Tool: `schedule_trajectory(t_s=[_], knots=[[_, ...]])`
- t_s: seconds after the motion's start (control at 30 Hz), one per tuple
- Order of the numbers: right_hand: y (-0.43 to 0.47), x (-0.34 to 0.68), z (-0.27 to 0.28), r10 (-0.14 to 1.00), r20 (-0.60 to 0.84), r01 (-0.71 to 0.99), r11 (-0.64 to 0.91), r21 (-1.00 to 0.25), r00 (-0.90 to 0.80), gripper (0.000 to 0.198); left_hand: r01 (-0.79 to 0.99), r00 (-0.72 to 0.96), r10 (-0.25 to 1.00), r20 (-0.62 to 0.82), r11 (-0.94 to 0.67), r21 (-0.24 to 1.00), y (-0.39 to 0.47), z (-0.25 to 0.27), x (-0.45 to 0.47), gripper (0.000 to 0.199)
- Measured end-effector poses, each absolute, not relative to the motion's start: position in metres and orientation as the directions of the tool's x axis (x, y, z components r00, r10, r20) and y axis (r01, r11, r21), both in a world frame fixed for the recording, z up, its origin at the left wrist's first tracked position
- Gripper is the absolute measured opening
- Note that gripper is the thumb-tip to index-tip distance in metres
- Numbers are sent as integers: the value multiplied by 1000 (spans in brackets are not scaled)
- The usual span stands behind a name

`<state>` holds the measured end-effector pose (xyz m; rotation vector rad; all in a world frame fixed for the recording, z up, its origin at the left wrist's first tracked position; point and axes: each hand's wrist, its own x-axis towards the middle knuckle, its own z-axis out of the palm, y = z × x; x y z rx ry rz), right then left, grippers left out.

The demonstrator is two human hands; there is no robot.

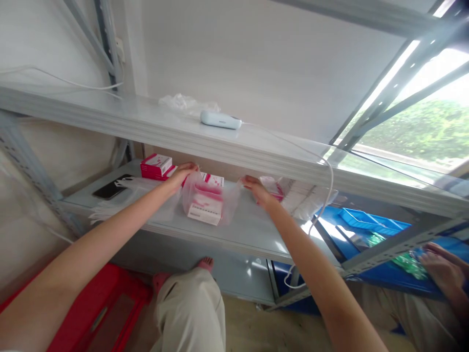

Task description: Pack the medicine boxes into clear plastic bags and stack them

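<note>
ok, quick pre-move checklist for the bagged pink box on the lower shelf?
1. Left hand on the clear bag: ok, at its top left edge.
2. Right hand on the bag: ok, at its right edge.
3. Pink-and-white box inside the bag: ok.
4. Bag mouth open or sealed: cannot tell.
5. Phone apart from the bag: ok, far left on the shelf.
6. White cable hangs right of the hands: ok.

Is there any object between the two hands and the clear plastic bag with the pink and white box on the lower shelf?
Nothing visible stands between them. The left hand and the right hand already grip the edges of the clear plastic bag, one on each side. The pink and white box sits inside it, on the lower shelf.
</note>
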<state>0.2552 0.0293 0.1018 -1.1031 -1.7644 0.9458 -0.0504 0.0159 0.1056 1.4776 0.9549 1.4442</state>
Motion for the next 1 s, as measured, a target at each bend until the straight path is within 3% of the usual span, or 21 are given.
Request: schedule_trajectory(t_s=[0.1, 0.27, 0.43, 0.57, 0.7, 0.83, 0.93, 1.0], knots=[[19, 219, 88, 953, 151, 148, 195, -970, -264, 31, -28, 150, 918, 367, -367, 930, 13, 97, -37, 22], [3, 172, 70, 944, 145, -2, 151, -988, -298, 45, 239, 191, 897, 399, -437, 867, 13, 81, -28, 12], [2, 155, 61, 871, 182, -11, 199, -980, -456, 51, 481, 454, 754, 475, -656, 582, -6, 88, -13, 13], [6, 148, 50, 863, 187, 49, 237, -970, -470, 28, 583, 558, 682, 474, -728, 362, -11, 100, 3, 12], [8, 145, 42, 919, 205, 36, 230, -973, -336, 20, 488, 617, 708, 343, -686, 539, -5, 93, 1, 18], [7, 144, 37, 935, 170, 19, 185, -983, -312, 29, 375, 449, 785, 427, -599, 707, -2, 73, -12, 27], [5, 140, 34, 935, 189, 20, 204, -979, -299, 35, 391, 377, 798, 470, -597, 700, -4, 66, -19, 16], [4, 136, 32, 934, 209, 11, 222, -975, -289, 36, 497, 381, 791, 479, -612, 615, -9, 69, -21, 10]])
